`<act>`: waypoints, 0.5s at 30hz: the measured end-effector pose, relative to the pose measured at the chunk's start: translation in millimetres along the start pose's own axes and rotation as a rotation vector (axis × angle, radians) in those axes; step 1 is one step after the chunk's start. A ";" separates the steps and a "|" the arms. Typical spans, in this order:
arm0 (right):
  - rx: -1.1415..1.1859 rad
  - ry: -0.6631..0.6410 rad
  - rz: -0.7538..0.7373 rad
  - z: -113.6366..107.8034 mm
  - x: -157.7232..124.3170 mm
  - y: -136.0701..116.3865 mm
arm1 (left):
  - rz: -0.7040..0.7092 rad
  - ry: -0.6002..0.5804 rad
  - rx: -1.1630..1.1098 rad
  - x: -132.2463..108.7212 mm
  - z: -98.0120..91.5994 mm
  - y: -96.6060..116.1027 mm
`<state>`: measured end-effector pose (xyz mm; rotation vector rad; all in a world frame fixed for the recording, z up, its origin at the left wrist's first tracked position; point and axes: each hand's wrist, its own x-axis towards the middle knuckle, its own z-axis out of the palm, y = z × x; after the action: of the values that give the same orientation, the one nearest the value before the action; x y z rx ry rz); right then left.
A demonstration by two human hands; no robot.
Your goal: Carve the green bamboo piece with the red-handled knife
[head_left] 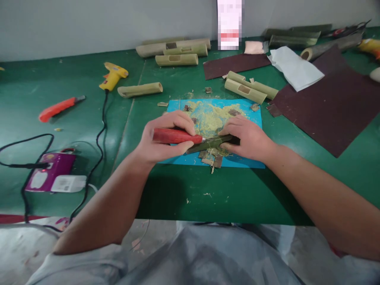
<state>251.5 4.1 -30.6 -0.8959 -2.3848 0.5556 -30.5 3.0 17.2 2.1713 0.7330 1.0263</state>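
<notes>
My left hand (166,134) is closed around a red-handled carving tool (175,136). Its thin metal end points right and meets the dark green bamboo piece (211,143); I cannot make out the tip's shape. The fingers of my right hand (245,136) grip that bamboo at its right end, and my left thumb and fingertips lie against its left end. Below the bamboo is a blue sheet (252,161), strewn with pale yellow-green shavings (209,118) and small brown chips (218,161).
Cut bamboo tubes (176,59) lie along the back, with more bamboo (246,91) behind the sheet. Dark brown sheets (335,114) and white paper (297,69) are at right. A yellow glue gun (113,76), an orange-handled cutter (57,109) and a purple power strip (50,170) with cords occupy the left.
</notes>
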 end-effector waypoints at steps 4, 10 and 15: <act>0.006 -0.006 0.001 0.6 0.4 0.1 | -0.014 -0.012 -0.002 0.6 0.5 -0.3; 0.007 -0.011 0.005 1.0 1.8 -0.9 | 0.031 0.057 -0.019 -0.4 5.9 -6.2; 0.007 -0.006 0.000 1.3 2.1 -1.0 | 0.056 0.096 -0.019 -1.3 17.2 -3.2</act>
<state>248.9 4.6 -30.5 -0.8928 -2.3866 0.5671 -17.9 -0.9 5.6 2.1493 0.7059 1.1685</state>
